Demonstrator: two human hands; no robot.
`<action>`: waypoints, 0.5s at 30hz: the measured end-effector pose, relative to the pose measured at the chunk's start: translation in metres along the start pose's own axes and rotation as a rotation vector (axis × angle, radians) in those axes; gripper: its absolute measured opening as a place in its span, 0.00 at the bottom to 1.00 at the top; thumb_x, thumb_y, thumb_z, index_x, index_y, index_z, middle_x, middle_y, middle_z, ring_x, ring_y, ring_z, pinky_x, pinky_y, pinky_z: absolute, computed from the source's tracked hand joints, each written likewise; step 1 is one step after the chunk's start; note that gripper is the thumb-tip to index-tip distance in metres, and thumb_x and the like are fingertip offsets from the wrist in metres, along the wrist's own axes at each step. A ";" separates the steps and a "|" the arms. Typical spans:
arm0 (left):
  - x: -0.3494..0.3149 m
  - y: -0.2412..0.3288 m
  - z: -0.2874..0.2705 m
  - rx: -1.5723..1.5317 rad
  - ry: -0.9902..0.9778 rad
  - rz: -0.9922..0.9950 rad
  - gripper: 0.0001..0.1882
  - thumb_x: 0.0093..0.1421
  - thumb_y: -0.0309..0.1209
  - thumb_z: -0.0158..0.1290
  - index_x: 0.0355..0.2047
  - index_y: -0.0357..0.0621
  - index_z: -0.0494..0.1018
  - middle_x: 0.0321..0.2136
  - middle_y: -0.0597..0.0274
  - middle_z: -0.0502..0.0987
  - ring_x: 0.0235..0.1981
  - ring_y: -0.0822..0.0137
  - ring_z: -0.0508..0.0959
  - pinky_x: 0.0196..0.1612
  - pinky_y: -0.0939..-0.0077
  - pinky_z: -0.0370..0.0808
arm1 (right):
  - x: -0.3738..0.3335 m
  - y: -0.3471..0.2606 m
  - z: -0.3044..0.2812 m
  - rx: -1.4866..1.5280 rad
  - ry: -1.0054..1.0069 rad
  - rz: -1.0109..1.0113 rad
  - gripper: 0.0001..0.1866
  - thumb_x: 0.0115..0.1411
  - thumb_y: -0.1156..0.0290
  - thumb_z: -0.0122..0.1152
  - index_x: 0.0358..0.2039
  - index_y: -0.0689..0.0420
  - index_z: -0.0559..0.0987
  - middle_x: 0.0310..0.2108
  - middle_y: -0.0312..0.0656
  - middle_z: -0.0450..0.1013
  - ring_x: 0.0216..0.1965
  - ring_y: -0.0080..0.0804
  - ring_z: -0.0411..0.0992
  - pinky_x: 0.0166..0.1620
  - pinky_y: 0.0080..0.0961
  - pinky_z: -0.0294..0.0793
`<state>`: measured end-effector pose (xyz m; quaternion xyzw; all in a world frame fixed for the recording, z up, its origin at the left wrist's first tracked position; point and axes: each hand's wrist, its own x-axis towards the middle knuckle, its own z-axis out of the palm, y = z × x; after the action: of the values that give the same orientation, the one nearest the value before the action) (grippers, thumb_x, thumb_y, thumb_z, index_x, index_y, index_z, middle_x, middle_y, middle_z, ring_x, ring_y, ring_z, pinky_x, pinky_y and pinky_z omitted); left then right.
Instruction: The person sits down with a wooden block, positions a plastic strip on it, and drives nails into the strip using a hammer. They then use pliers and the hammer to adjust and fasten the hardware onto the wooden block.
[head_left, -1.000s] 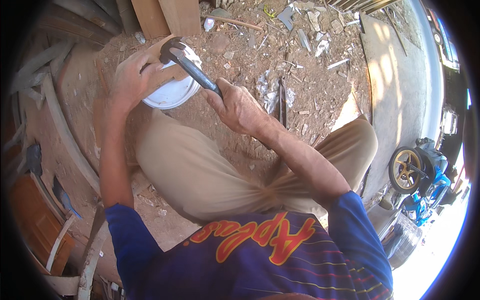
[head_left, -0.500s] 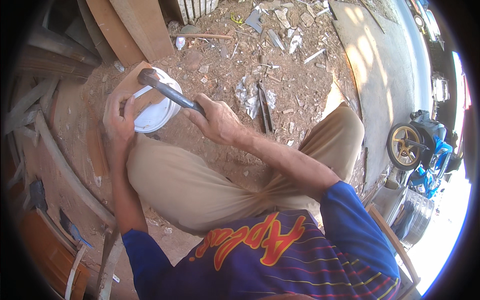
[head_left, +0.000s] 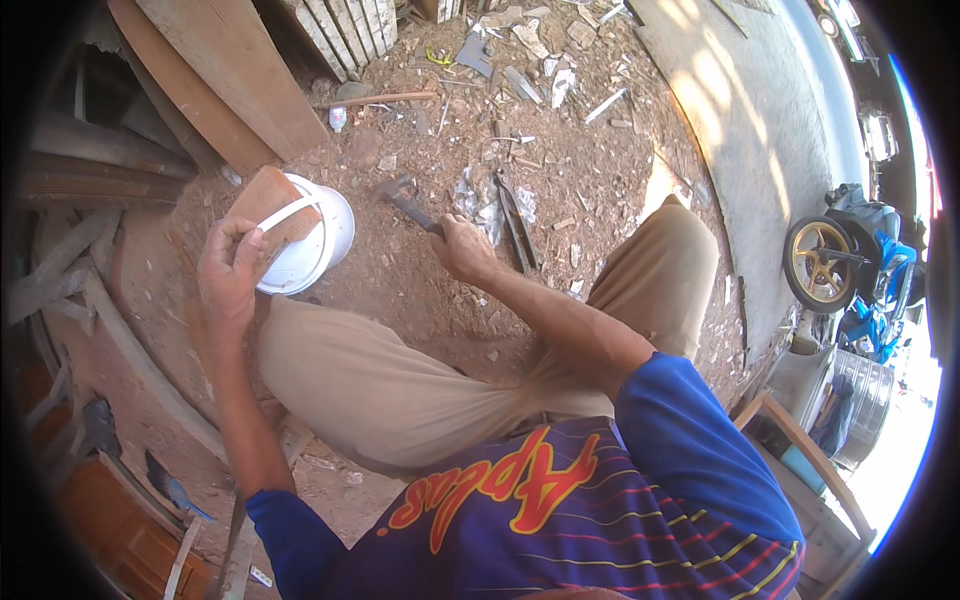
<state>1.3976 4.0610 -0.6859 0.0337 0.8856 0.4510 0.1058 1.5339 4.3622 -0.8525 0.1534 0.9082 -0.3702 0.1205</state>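
Note:
My left hand (head_left: 228,268) pinches one end of a thin white strip (head_left: 288,213) between thumb and fingers. The strip lies across a brown wooden block (head_left: 266,196), which rests on an upturned-looking white bucket (head_left: 342,222). In my right hand (head_left: 466,250) is a hammer (head_left: 412,208), gripped by its handle. Its head hangs over the dirt to the right of the bucket, apart from the block and strip. Whether the strip is plastic or metal I cannot tell.
Long-handled pliers (head_left: 517,222) lie on the littered dirt beside crumpled clear plastic. Brown boards (head_left: 225,75) lean at the upper left. Curved wood offcuts (head_left: 150,340) lie at the left. A grey sheet (head_left: 730,120) and a blue motorcycle (head_left: 880,260) are at the right.
The hammer has moved right and away, off the wooden block, with my right hand. My left hand keeps its pinch on the strip. The view has shifted slightly.

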 end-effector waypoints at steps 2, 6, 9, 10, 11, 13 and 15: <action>-0.002 0.013 -0.006 -0.125 -0.043 0.009 0.11 0.68 0.29 0.57 0.47 0.36 0.74 0.42 0.59 0.79 0.41 0.73 0.79 0.47 0.74 0.76 | 0.009 -0.020 0.000 0.008 0.090 -0.111 0.17 0.69 0.60 0.58 0.40 0.64 0.77 0.32 0.56 0.78 0.34 0.52 0.78 0.41 0.49 0.76; 0.003 0.063 0.001 -0.111 -0.193 -0.051 0.12 0.64 0.26 0.60 0.46 0.33 0.77 0.39 0.58 0.81 0.41 0.73 0.79 0.46 0.75 0.77 | 0.032 -0.093 -0.041 0.323 0.015 -0.234 0.20 0.70 0.56 0.57 0.42 0.65 0.79 0.30 0.55 0.78 0.34 0.51 0.79 0.42 0.48 0.76; 0.014 0.079 0.004 -0.025 -0.299 -0.017 0.13 0.62 0.27 0.60 0.45 0.34 0.80 0.37 0.58 0.83 0.40 0.71 0.81 0.46 0.73 0.77 | 0.027 -0.141 -0.077 0.443 -0.032 -0.351 0.23 0.72 0.53 0.54 0.44 0.65 0.79 0.30 0.54 0.78 0.35 0.48 0.79 0.43 0.45 0.78; 0.017 0.083 0.007 -0.001 -0.363 0.021 0.13 0.62 0.29 0.61 0.44 0.34 0.81 0.37 0.57 0.84 0.40 0.70 0.81 0.47 0.72 0.77 | 0.025 -0.149 -0.086 0.448 -0.039 -0.346 0.23 0.72 0.53 0.54 0.44 0.65 0.79 0.30 0.54 0.78 0.35 0.48 0.79 0.43 0.45 0.78; 0.018 0.088 0.006 0.012 -0.353 -0.004 0.13 0.62 0.29 0.61 0.44 0.34 0.81 0.37 0.57 0.84 0.40 0.70 0.81 0.47 0.72 0.77 | 0.021 -0.157 -0.091 0.461 -0.072 -0.396 0.23 0.73 0.53 0.53 0.43 0.65 0.80 0.29 0.52 0.78 0.35 0.44 0.80 0.41 0.43 0.78; 0.024 0.099 0.012 0.167 -0.424 0.058 0.14 0.62 0.32 0.60 0.45 0.36 0.81 0.37 0.56 0.84 0.40 0.67 0.82 0.47 0.69 0.77 | 0.021 -0.156 -0.091 0.494 -0.123 -0.438 0.24 0.73 0.53 0.52 0.41 0.65 0.80 0.28 0.51 0.78 0.34 0.41 0.80 0.40 0.41 0.78; 0.025 0.102 0.026 0.163 -0.406 0.046 0.14 0.63 0.31 0.59 0.45 0.35 0.81 0.37 0.58 0.84 0.39 0.70 0.82 0.45 0.72 0.77 | 0.033 -0.150 -0.089 0.527 -0.152 -0.455 0.24 0.74 0.53 0.52 0.38 0.64 0.80 0.25 0.47 0.78 0.30 0.34 0.79 0.36 0.37 0.77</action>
<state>1.3757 4.1451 -0.6224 0.1527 0.8786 0.3642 0.2685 1.4386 4.3304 -0.7060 -0.0548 0.7809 -0.6195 0.0583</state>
